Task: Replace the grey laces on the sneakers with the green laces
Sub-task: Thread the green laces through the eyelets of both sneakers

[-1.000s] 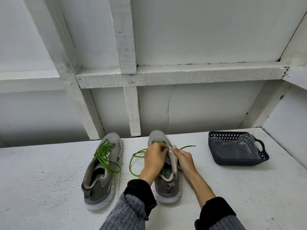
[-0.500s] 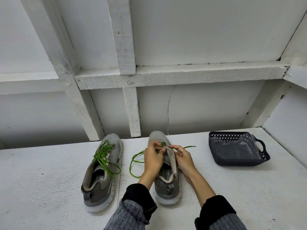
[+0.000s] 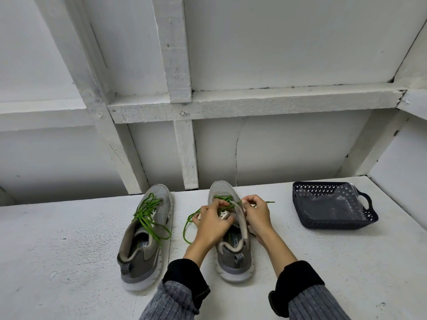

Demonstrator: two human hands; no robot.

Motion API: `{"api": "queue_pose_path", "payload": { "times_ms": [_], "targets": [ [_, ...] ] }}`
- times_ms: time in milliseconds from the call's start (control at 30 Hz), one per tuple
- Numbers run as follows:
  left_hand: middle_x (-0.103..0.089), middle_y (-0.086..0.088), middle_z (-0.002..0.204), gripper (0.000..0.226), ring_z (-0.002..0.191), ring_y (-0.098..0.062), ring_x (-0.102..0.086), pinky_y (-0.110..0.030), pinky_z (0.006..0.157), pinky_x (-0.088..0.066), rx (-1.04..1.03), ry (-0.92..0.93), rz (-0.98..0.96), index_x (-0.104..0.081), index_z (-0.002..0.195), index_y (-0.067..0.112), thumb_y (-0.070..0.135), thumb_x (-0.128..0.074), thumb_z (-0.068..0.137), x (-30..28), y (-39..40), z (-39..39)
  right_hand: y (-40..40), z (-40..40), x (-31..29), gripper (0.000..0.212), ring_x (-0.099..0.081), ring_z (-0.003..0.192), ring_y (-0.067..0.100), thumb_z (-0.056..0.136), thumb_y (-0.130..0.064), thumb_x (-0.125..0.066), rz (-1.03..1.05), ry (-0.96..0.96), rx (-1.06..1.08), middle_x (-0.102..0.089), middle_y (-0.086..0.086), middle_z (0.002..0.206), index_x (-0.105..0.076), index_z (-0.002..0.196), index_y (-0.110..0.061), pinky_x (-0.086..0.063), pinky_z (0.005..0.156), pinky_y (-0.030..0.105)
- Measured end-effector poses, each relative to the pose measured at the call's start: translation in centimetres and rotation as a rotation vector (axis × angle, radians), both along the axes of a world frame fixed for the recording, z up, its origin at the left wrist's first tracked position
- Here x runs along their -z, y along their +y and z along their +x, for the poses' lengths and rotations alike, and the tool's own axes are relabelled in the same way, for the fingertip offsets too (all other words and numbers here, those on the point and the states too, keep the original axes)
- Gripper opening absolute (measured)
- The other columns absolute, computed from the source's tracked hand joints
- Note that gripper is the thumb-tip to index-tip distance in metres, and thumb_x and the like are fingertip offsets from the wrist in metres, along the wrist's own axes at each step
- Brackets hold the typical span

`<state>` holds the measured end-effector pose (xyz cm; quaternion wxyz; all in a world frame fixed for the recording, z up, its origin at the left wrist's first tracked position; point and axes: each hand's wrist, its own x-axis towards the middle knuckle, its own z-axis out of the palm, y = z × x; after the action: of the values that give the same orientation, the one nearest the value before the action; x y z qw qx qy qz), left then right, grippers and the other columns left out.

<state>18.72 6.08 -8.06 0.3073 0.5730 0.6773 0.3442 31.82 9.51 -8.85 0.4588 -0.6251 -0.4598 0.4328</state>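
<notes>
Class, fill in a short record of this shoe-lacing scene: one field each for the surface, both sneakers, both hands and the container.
surface: white painted table
left sneaker: grey mesh sneaker, green lace threaded, ends loose
right sneaker: grey mesh sneaker, green lace partly threaded
left hand: left hand pinching the lace over the eyelets
right hand: right hand pinching the lace beside the tongue
container: dark blue plastic basket, right of sneakers, clear bag inside

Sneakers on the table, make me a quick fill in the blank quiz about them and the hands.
1. Both hands, left and right, work on the ___ sneaker.
2. The laces on the left sneaker are ___.
3. The basket sits to the ___ of both sneakers.

Missing words: right; green; right
</notes>
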Motion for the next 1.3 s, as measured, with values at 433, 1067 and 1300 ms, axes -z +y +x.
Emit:
{"api": "queue_pose_path", "payload": {
  "times_ms": [433, 1067, 1300],
  "targets": [
    [-0.036, 0.008, 0.144, 0.049, 0.138, -0.021, -0.017, -0.047, 0.115, -0.009, -0.178, -0.002, -0.018, -0.044, 0.131, 0.031, 0.034, -0.064, 0.087, 0.5, -0.5, 0.2, -1.3, 0.3, -14.3, 0.02, -0.063, 0.07, 0.016, 0.102, -0.005, -0.038, 0.513, 0.433, 0.02, -0.065, 0.002, 0.077, -0.045, 0.087, -0.017, -0.055, 0.076, 0.033],
    [-0.06, 0.01, 0.081, 0.014, 0.075, -0.02, -0.058, -0.031, 0.06, -0.035, -0.354, -0.077, 0.009, -0.052, 0.085, 0.024, 0.03, -0.064, 0.083, -0.2, -1.5, -0.4, -0.8, 1.1, -1.9, 0.019, -0.057, 0.106, 0.027, 0.092, -0.018, -0.057, 0.07, -0.564, -0.199, -0.065, 0.004, 0.109, -0.068, 0.107, -0.021, -0.045, 0.092, 0.043],
    [-0.059, 0.01, 0.078, 0.013, 0.075, -0.021, -0.057, -0.031, 0.058, -0.033, -0.365, -0.106, -0.011, -0.052, 0.087, 0.023, 0.026, -0.064, 0.082, -0.5, -1.5, 0.1, -1.1, 0.5, -1.3, 0.014, -0.06, 0.082, 0.019, 0.093, -0.013, -0.059, 0.052, -0.445, -0.193, -0.065, 0.0, 0.081, -0.063, 0.08, -0.019, -0.038, 0.067, 0.024]
  ]
}}
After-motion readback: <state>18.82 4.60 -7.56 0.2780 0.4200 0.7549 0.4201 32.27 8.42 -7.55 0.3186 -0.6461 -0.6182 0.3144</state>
